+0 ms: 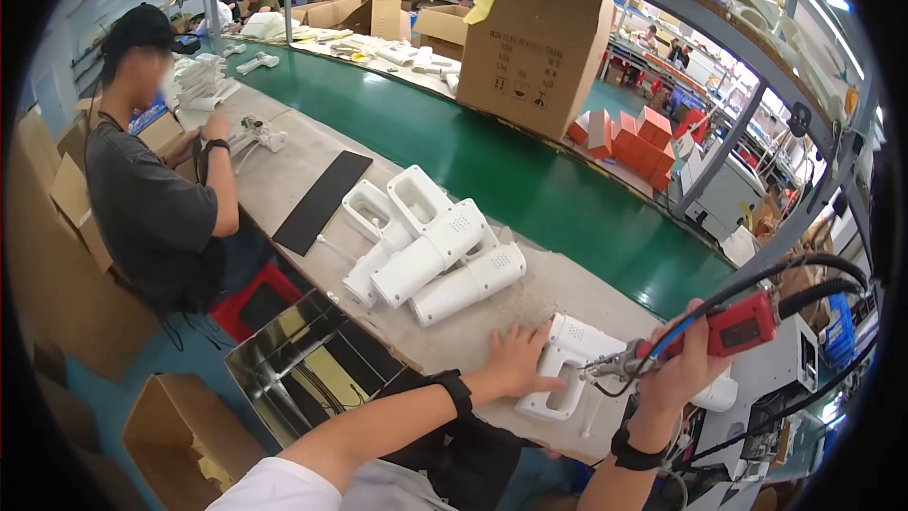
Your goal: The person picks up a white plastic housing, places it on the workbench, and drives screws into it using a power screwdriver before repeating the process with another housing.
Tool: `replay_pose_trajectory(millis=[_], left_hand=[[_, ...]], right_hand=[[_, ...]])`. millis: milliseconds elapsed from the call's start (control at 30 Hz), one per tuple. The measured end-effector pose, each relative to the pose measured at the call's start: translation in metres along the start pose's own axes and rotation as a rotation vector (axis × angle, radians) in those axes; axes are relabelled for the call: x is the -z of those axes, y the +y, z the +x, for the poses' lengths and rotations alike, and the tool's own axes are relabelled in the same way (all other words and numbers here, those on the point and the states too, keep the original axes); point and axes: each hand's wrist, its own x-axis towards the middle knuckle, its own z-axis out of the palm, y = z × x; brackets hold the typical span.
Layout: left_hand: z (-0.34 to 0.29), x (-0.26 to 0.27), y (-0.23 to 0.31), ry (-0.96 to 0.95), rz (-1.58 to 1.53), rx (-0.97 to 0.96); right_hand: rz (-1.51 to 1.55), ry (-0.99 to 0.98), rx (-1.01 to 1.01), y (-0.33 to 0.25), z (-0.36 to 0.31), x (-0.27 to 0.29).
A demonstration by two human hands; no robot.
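The white plastic housing with a looped handle (579, 336) lay on the long greyish-beige counter (449, 345), its handle end close to the near edge, where the wearer sat. The left grip, a bare hand (515, 361), rested against the housing's left side, its fingers spread apart rather than clamped, with the thumb reaching over the handle loop. The right grip, also a bare hand (686, 369), was closed around a red-and-black powered tool with a metal front end (742, 324). The tool's tip pointed at the right side of the handle, directly to the left of that grip; whether it touched the plastic could not be told. A thin white stick-like piece (588, 414) lay just right of the handle, by the near edge.

Farther left along the counter, several similar white housings (445, 255) sat in an overlapping pile, and past them a flat black rectangular strip (323, 201) lay across the counter. Beyond the far edge ran a smooth green belt (378, 99), with a large brown cardboard box (534, 47) upright on its other side. By the near edge at the left, a co-worker in a dark grey shirt and black cap (156, 199) faced the counter.
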Motion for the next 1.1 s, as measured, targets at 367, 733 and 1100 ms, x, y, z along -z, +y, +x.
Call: replay_pose_trajectory(millis=[367,733,1100], left_hand=[[0.010,-0.015,-0.011,0.084,-0.023,-0.046],[0.003,-0.013,-0.011,0.126,0.009,-0.060],[0.001,-0.010,0.016,0.283,0.073,-0.007]], right_hand=[[0.010,-0.006,0.017,0.008,-0.001,-0.026],[-0.040,-0.091,-0.014,0.056,-0.004,-0.033],[0.082,-0.034,-0.009,-0.009,0.004,-0.009]])
